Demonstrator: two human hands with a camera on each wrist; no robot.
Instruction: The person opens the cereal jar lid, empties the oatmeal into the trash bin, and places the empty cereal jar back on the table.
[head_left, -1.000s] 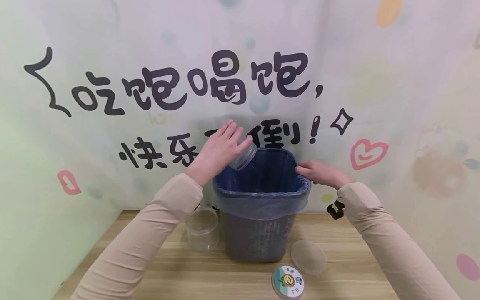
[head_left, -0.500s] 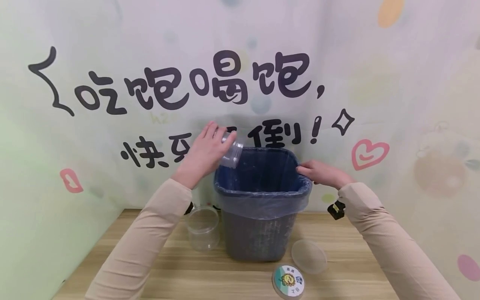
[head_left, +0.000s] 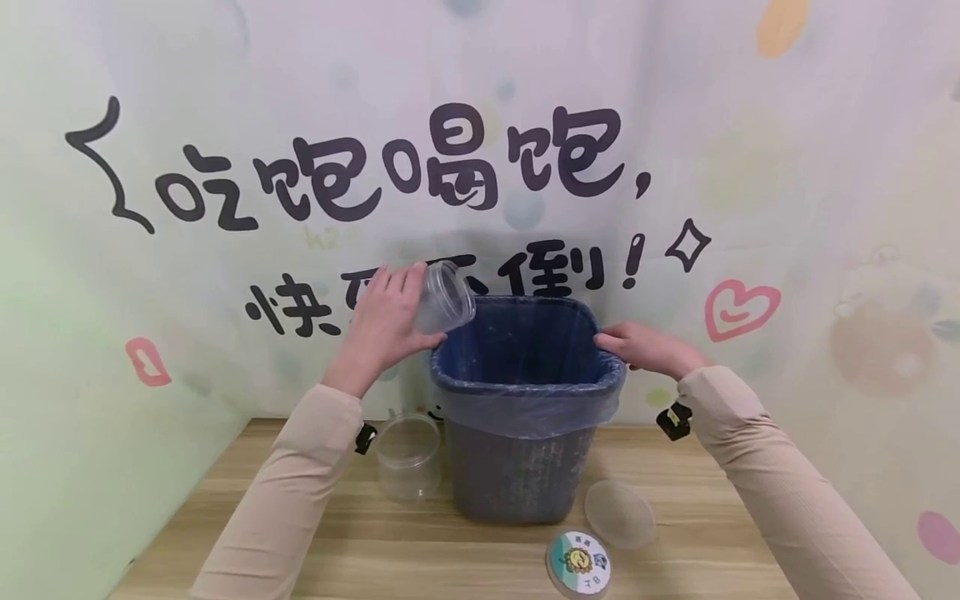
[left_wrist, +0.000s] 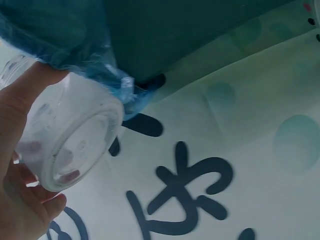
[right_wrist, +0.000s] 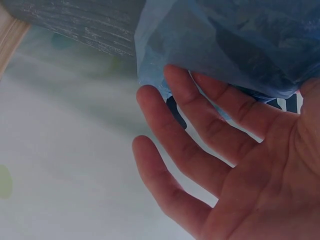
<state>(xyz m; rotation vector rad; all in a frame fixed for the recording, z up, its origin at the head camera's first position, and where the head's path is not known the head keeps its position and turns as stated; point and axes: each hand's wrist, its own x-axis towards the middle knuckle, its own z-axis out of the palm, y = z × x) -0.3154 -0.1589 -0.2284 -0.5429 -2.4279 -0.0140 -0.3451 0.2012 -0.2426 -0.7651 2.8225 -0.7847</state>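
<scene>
My left hand (head_left: 386, 321) grips a clear plastic jar (head_left: 444, 297), with fingers behind it and thumb in front. The jar is tilted, its open mouth facing right over the left rim of the blue trash bin (head_left: 513, 475). In the left wrist view the jar's round base (left_wrist: 82, 147) shows, and nothing is visible inside. A translucent plastic bag (head_left: 525, 415) lines the bin and folds down over its rim. My right hand (head_left: 648, 346) holds the bin's right rim, thumb over the edge; the right wrist view shows its spread fingers (right_wrist: 185, 150) outside against the bag.
Another clear jar (head_left: 408, 462) stands open on the wooden table (head_left: 375, 554), left of the bin. In front lie a translucent lid (head_left: 620, 514) and a round lid with a sunflower label (head_left: 579, 562). A printed backdrop (head_left: 337, 75) hangs close behind.
My left hand has drawn the jar leftward from over the bin to its left rim and turned it so the mouth tips up more. My right hand stays on the rim.
</scene>
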